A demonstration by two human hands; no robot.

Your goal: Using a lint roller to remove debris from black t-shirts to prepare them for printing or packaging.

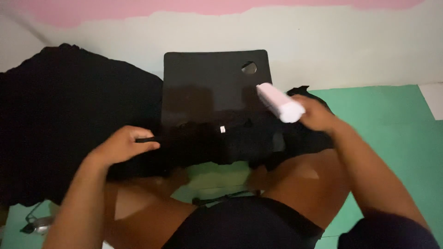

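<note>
Left hand (pixel 121 146) pinching black garment (pixel 221 143), right hand (pixel 316 114) gripping white roller (pixel 279 102) above it

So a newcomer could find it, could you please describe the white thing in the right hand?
Start at the square black board against the wall. At its right edge, the right hand holds a pale roll, a stubby cylinder angled over the board. It is the only pale thing among black cloth.
</note>
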